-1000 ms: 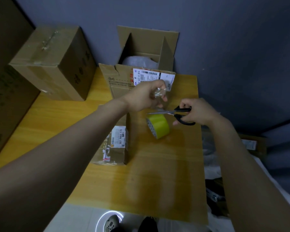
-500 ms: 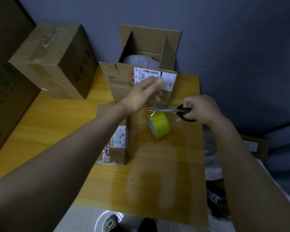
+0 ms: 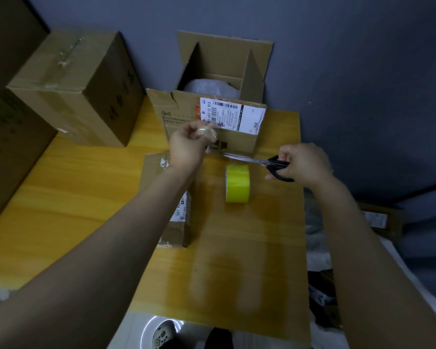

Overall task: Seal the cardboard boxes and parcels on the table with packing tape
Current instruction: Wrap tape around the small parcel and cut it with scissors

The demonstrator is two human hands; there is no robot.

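Note:
An open cardboard box [image 3: 212, 122] with a white shipping label stands at the table's far edge, flaps up, white padding inside. My left hand [image 3: 186, 147] is in front of it and pinches a crumpled wad of clear tape [image 3: 207, 132]. My right hand [image 3: 302, 162] grips black-handled scissors [image 3: 257, 161], blades pointing left over the yellow-green tape roll [image 3: 238, 183] that stands on edge on the table. A small flat parcel [image 3: 176, 222] with a label lies under my left forearm, partly hidden.
A taped brown box [image 3: 73, 89] stands at the back left of the wooden table [image 3: 61, 197], with a larger carton [image 3: 8, 137] at the far left. Clutter and a parcel [image 3: 378, 217] lie on the floor right of the table. A grey wall is behind.
My left hand drew back left from the box's label and now holds the crumpled tape wad by the box front. The scissors stayed above the tape roll.

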